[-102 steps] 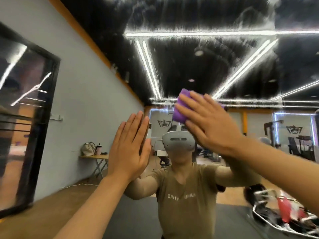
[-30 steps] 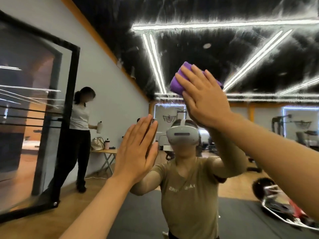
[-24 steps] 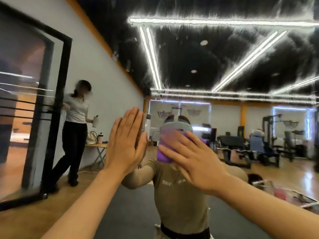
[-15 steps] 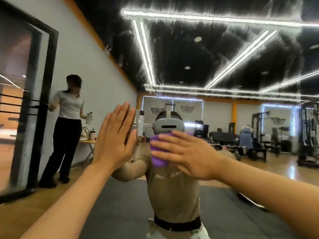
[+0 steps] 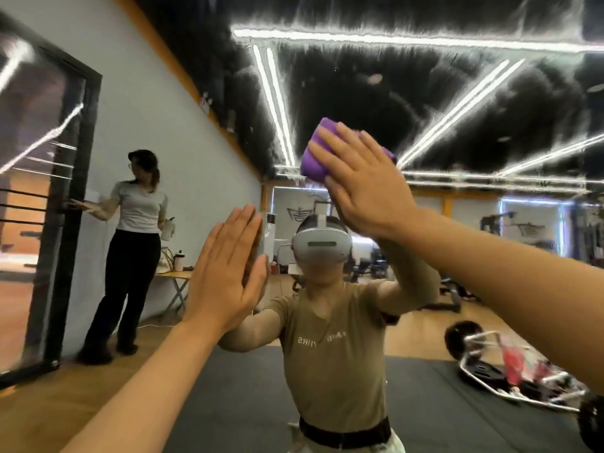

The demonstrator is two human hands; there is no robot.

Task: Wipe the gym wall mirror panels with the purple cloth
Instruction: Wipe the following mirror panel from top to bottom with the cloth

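Note:
The wall mirror panel point(image 5: 359, 93) fills the view in front of me and reflects me, the gym and the ceiling lights. My right hand point(image 5: 362, 184) presses the folded purple cloth point(image 5: 313, 155) flat against the glass with straight fingers, above my reflected head. The cloth sticks out past my fingertips at the upper left; the rest is hidden under my palm. Lower and to the left, my left hand point(image 5: 225, 276) rests flat on the mirror, fingers straight and together, holding nothing.
A black-framed panel point(image 5: 65, 223) stands at the far left. Beside it, a person in a white top point(image 5: 134, 250) touches its frame. A small folding table point(image 5: 173, 276) and a wheeled metal frame point(image 5: 510, 371) on the dark mat show in the reflection.
My right hand has slid the cloth up the glass from chest height to above my reflected head. My left hand has stayed flat on the mirror.

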